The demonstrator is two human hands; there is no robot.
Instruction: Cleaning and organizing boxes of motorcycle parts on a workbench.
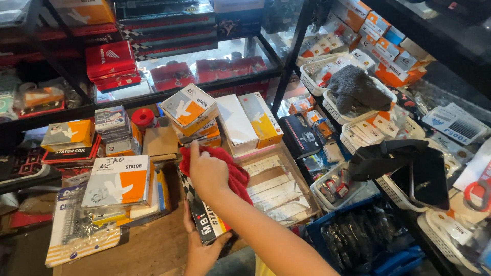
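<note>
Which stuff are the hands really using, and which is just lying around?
In use:
- red cloth, under the right hand
- black box, held by the left hand

Lying about:
- orange-and-white boxes
- white baskets
- grey cloth
- red tape roll

- Right hand (207, 174): raised at centre frame, back of hand toward the camera, fingers curled down and closed in a grip, thumb side toward the left of frame.
- Right forearm: bare, runs from the lower right edge of frame diagonally up and left to the wrist; wrist slightly bent downward.
- Left hand (202, 253): low at the bottom edge, below the right hand, palm up and cupped, fingers spread upward in a supporting hold.
- Left wrist and forearm: out of view.
- Hands: near each other, not touching.
</note>
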